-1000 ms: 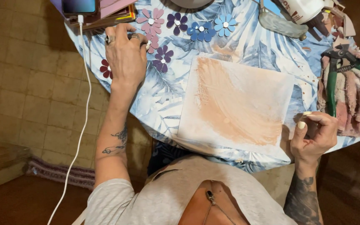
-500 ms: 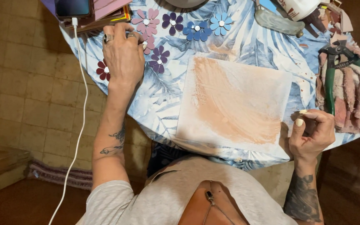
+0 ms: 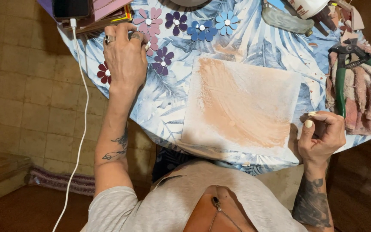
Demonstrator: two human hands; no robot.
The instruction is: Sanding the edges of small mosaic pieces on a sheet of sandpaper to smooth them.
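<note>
- left hand [image 3: 126, 55] palm down on the flowers at the far left of the round table [image 3: 254, 43], fingers curled over a pink flower [image 3: 150, 46]; grip itself hidden under the hand, cannot tell if it's pinched or just covered
- right hand [image 3: 320, 135] at the near right table edge, just off the board's corner, fingers loosely curled, thumb against fingertips; may hold something tiny, can't tell what
- square white board [image 3: 241, 107] smeared with orange-tan paste sits mid-table in front of the person, nothing stuck on it
- risk: a forearm or sleeve dragging through the paste would smudge it
- risk: the dark red flower [image 3: 104, 73] by the left wrist sits near the table edge, a nudge could knock it to the floor
- risk: the white cable [image 3: 82, 111] hanging from the phone [image 3: 71, 7] could snag the left arm and pull the phone off its stack
- count: flowers visible 7: 2 pink, 2 purple, 2 blue, 1 dark red
- 1 board, 1 green-handled pliers [image 3: 344, 73] on rags at right
</note>
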